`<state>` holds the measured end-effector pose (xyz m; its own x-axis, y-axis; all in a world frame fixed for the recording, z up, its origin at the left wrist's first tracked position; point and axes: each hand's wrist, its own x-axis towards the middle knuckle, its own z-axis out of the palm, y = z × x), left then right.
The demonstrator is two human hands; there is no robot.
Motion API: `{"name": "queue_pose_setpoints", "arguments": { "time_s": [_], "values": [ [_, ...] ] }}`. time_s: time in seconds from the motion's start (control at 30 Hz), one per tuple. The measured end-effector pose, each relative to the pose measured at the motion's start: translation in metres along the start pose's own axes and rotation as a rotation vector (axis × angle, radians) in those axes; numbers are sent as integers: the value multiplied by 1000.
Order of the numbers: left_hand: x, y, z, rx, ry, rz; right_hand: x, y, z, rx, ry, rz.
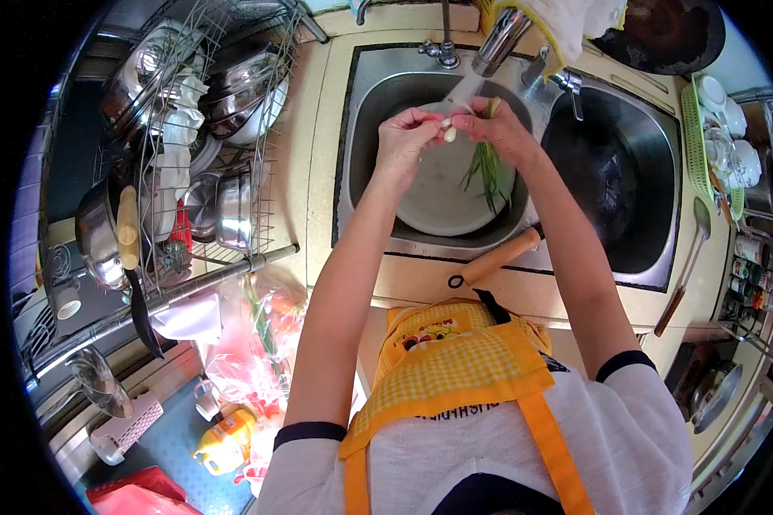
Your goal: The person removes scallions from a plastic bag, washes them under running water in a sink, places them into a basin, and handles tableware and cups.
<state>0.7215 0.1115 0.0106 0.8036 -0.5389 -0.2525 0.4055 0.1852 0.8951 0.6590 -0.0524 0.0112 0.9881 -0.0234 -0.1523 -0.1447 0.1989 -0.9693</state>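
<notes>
Both my hands are raised over the left sink basin (pixel 372 184), close together under the running tap (pixel 501 41). In my right hand (pixel 505 133) is a bunch of scallions (pixel 487 172), its green leaves hanging down and its small white bulbs poking out between the hands. The fingertips of my left hand (pixel 406 142) are pinched on the bulb end. Below them, a round pale vessel (pixel 438 219) with cloudy water sits in the basin. A wooden handle (pixel 500 257) juts over the sink's front edge; its join is partly hidden.
The right basin (pixel 610 176) adjoins. A wire rack (pixel 262 172) with pots and bowls stands left. On the right are a long spatula (pixel 685 262) and a green basket (pixel 694 137) of cups. A dark wok (pixel 661 34) is at the back. Plastic bags (pixel 249 352) lie lower left.
</notes>
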Motion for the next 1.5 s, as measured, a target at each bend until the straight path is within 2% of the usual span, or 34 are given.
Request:
{"name": "queue_pose_setpoints", "arguments": {
  "time_s": [0.27, 0.37, 0.47, 0.57, 0.67, 0.77, 0.87, 0.97, 1.07, 1.17, 1.5],
  "values": [
    [-5, 2, 9, -191, 85, -45, 3, 8, -1, 86, -13, -43],
    [6, -10, -4, -337, -6, -3, 3, 10, 1, 186, -16, -44],
    [11, -19, -18, 233, -21, -8, 4, 11, -1, 241, -17, 19],
    [4, -15, -23, 1024, -78, 81, 4, 8, -1, 242, -51, 72],
    [8, 11, -13, 884, 93, -104, 1, 2, 4, 265, -16, 147],
    [10, 23, -7, 1144, 86, 107, 3, 5, 0, 101, -90, 126],
    [26, 3, -16, 701, 53, 223, 4, 4, -1, 36, -80, 99],
    [14, 14, 3, 449, -34, 310, 3, 1, -1, -60, -107, 61],
    [13, 19, -4, 670, -109, 273, 3, -1, -1, -144, -64, 81],
    [18, 17, -9, 703, -134, 258, 2, 0, -2, -55, -6, 36],
    [9, 38, 5, 1143, -251, 581, 1, -6, -1, -159, -48, 27]
  ]
}}
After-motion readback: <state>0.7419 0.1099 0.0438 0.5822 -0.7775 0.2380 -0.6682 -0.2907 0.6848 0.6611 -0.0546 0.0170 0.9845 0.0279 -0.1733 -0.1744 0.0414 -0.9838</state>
